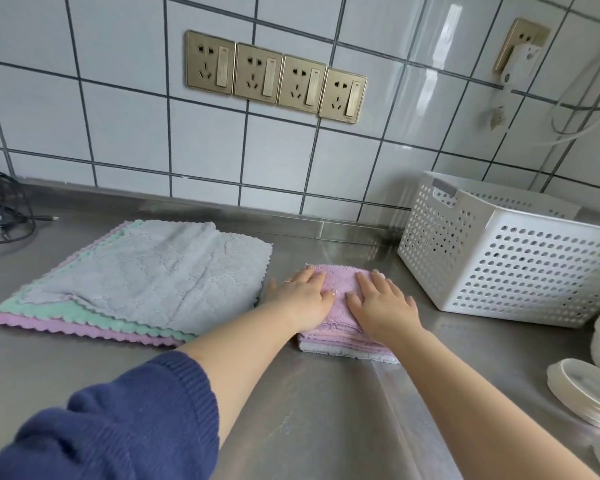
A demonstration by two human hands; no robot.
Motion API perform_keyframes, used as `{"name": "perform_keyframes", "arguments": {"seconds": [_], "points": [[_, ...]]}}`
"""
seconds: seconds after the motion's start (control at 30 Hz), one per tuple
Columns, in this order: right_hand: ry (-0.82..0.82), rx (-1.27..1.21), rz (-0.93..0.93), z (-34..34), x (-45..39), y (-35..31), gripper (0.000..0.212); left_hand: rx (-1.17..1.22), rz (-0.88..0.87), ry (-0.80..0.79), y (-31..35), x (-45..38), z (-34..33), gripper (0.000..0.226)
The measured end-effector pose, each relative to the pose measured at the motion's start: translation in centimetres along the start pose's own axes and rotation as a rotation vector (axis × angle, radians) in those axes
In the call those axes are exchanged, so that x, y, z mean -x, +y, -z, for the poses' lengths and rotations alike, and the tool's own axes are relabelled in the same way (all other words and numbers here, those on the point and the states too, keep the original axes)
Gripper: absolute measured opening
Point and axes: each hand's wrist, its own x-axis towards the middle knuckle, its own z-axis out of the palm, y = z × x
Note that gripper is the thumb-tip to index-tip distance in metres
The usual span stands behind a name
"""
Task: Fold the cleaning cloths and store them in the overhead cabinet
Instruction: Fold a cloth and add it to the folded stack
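While both hands press the folded cloths (340, 327), the basket (520, 258) stands beside them.

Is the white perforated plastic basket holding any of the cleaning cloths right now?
No, the cloths in view lie on the steel counter: the spread stack and the folded pile, both left of the white perforated plastic basket.
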Motion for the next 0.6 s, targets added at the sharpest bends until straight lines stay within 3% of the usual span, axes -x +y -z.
{"name": "perform_keyframes", "arguments": {"seconds": [0.17,0.33,0.43,0.6], "points": [[0.070,0.201,0.027,1.9,0.4,-1.5,0.051,-0.035,-0.125,0.052,-2.5,2.5,1.7,0.046],[0.272,0.089,0.232,2.4,2.8,-5.5,0.040,0.176,-0.083,0.085,-9.9,6.8,5.0,0.033],[0.237,-0.082,0.348,1.8,4.1,-9.4,0.030,0.195,-0.003,0.144,-14.0,9.4,7.0,0.032],[0.035,-0.142,0.571,0.1,6.4,-15.3,0.029,0.145,0.132,0.121,-20.3,13.2,8.6,0.033]]}}
